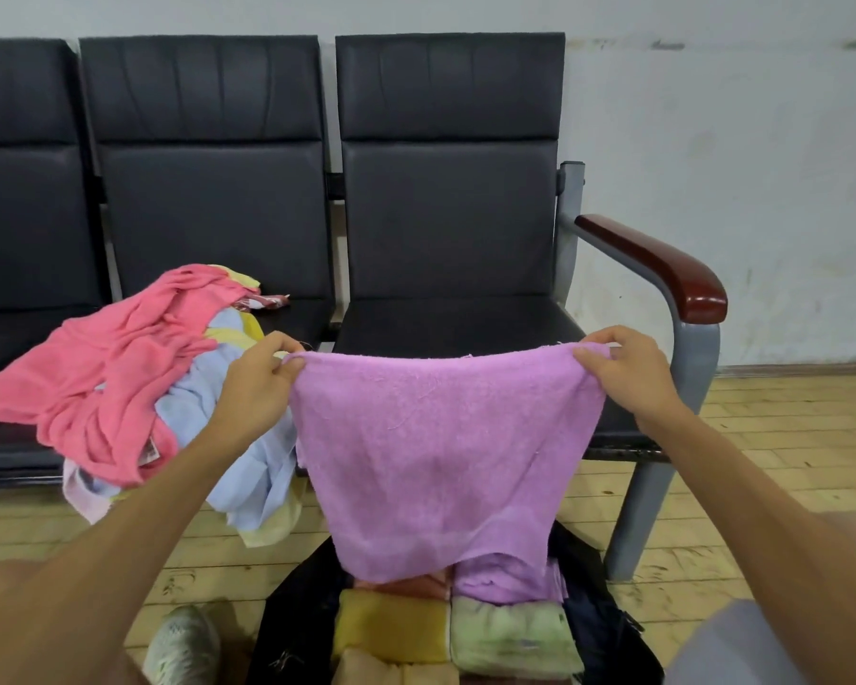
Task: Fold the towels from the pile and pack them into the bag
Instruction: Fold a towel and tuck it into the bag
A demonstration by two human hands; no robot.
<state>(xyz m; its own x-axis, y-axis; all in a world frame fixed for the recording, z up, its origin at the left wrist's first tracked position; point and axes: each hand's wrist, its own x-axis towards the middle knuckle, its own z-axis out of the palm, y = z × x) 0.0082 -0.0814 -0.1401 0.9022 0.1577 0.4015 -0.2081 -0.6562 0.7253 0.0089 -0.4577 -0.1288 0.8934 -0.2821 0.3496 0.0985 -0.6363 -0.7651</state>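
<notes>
A pale, scuffed wall point(712, 116) fills the picture from 12 to 3 o'clock, and a floor of yellowish wooden planks point(786, 437) runs below it from 3 round to 8 o'clock. Against the wall stands a bench of dark padded seats point(446, 215) on a grey metal frame, with a reddish-brown armrest point(663, 264) at its end at 3 o'clock. At 9 o'clock a loose pile of towels point(248, 462) lies on a seat and spills over its front edge, a crumpled pink towel point(119, 368) on top of light blue and pale yellow ones. At the centre a purple towel point(441, 452) hangs spread out in the air in front of the end seat, its lower edge just above the bag. The dark bag point(599, 625) lies open on the floor at 6 o'clock. Folded towels are packed side by side in it: a yellow one point(391, 630), a green one point(510, 635) and a purple one point(505, 580) behind the green. The left hand point(258, 383) pinches the hanging towel's upper left corner and the right hand point(628, 373) pinches its upper right corner, pulling the top edge out between them. A pale shoe point(184, 645) shows at 7 o'clock beside the bag.
</notes>
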